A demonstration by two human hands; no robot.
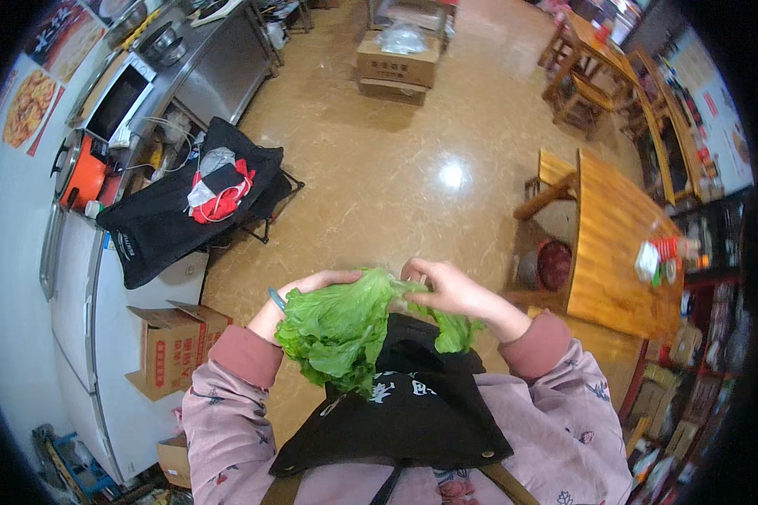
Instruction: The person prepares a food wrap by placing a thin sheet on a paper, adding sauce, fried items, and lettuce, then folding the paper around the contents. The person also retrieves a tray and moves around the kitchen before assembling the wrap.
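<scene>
A head of green leaf lettuce [333, 326] is held in front of my body, its frilly leaves hanging down and its pale stem end toward the right. My left hand [310, 284] is closed around its upper left side, fingers partly hidden by the leaves. Close to the stem end, my right hand [448, 288] has its fingers curled and pinched on a lettuce leaf [453, 332], which droops below the hand. Whether this leaf is still joined to the head I cannot tell. Behind the lettuce lies the black apron [413, 421] I wear.
A black folding chair [160, 210] with red and grey cloth stands at left, beside a white freezer [135, 337] and an open cardboard box [173, 349]. Ahead are stacked cartons [396, 67]. At right stands a wooden table [619, 244], with a red basin [554, 263] beside it.
</scene>
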